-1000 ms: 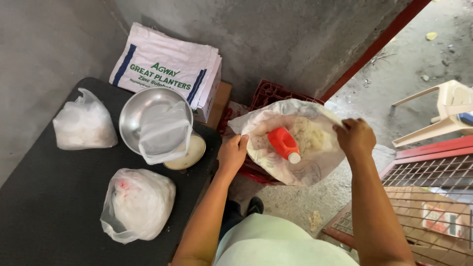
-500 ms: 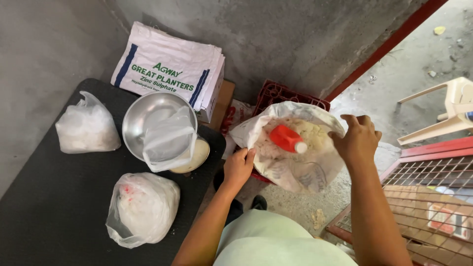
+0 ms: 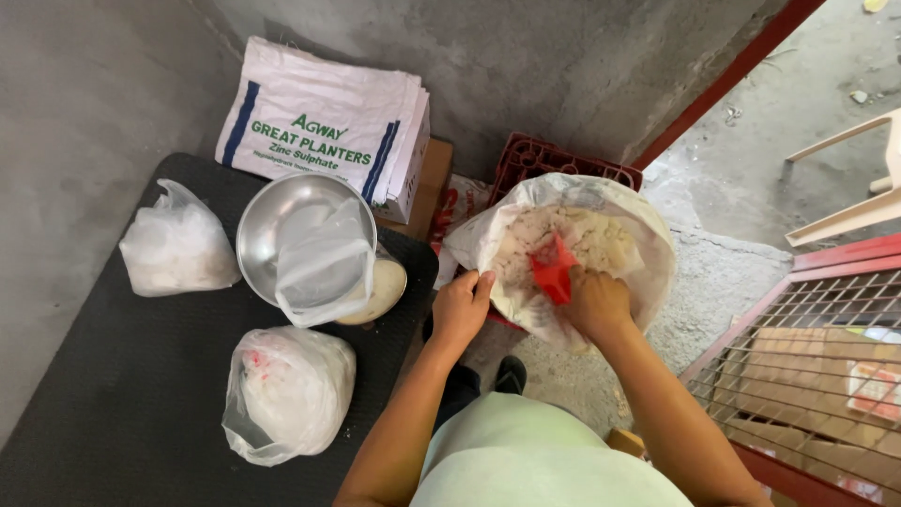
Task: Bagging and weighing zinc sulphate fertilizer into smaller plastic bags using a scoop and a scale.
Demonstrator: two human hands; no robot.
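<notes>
A large white plastic sack (image 3: 648, 246) of pale, crumbly grain stands open on a red crate (image 3: 540, 160). My left hand (image 3: 460, 308) grips the sack's near left rim. Inside the sack my right hand (image 3: 594, 302) is closed on a red scoop (image 3: 552, 268) that digs into the grain. On the black table (image 3: 103, 376) to the left sits a metal bowl (image 3: 267, 221) lined with an open clear plastic bag (image 3: 324, 268).
Two filled, knotted plastic bags lie on the table, one at the far left (image 3: 176, 246) and one near me (image 3: 286, 392). A stack of folded white woven sacks (image 3: 328, 127) leans on the concrete wall. A metal grate (image 3: 812, 376) and a plastic chair (image 3: 859, 192) are at right.
My right hand left the sack's far rim, went down into the sack and took hold of the red scoop. My left hand stayed on the near rim.
</notes>
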